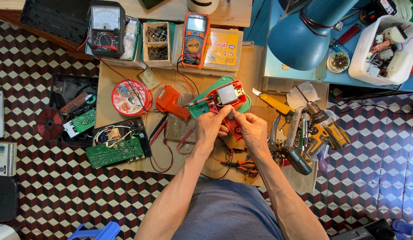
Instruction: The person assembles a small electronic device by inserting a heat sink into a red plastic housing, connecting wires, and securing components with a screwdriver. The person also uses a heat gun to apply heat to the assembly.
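Both the left hand [211, 126] and the right hand [253, 131] have their fingers pinched on the opened red tool half-shell [228, 104] at desk [126, 73] centre; its matching red cover [170, 102] lies at nine o'clock.

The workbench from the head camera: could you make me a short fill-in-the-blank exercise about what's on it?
1. Both hands, the left hand and the right hand, hold an opened tool housing whose colour is ____.
2. The handheld digital multimeter at the back has an ____ casing.
3. The round lamp shade at the upper right is ____.
4. The bare circuit board on the left is ____.

Missing words: red; orange; blue; green
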`<action>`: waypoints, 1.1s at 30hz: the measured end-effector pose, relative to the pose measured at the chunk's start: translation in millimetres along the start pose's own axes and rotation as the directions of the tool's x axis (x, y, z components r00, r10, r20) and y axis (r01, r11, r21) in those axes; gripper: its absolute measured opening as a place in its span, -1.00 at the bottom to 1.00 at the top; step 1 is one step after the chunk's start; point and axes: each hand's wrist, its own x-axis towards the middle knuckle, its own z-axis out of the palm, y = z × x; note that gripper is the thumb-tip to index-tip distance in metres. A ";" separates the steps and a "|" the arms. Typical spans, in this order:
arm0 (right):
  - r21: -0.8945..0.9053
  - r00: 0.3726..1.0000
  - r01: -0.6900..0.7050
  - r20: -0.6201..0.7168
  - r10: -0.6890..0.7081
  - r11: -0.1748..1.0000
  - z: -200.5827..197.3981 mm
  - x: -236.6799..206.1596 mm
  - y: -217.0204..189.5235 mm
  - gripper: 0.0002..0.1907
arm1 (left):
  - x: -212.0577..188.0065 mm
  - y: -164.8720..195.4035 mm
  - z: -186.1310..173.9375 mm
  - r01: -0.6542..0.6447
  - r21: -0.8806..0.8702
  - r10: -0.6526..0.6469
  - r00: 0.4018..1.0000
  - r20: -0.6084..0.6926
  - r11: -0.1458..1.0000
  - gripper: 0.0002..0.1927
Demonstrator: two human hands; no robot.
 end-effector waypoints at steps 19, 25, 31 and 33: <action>-0.134 0.996 -0.046 0.071 0.056 0.990 -16.4 13.6 -7.7 -0.63 | 5.3 -5.9 13.8 0.050 0.057 -0.042 0.991 -0.125 0.997 -0.45; -0.369 0.973 -0.064 0.184 0.140 0.927 -28.1 40.2 -24.6 -0.57 | 5.6 -5.1 7.7 0.015 0.035 -0.013 0.999 -0.044 0.999 -0.42; -0.492 0.955 -0.047 0.232 0.183 0.869 -28.5 45.3 -35.5 -0.56 | 7.6 -2.2 6.3 0.053 0.093 -0.048 0.997 -0.052 0.994 -0.39; -0.497 0.953 -0.044 0.240 0.186 0.867 -27.2 45.2 -36.5 -0.56 | 8.0 -2.0 5.5 0.046 0.096 -0.040 0.998 -0.056 0.994 -0.39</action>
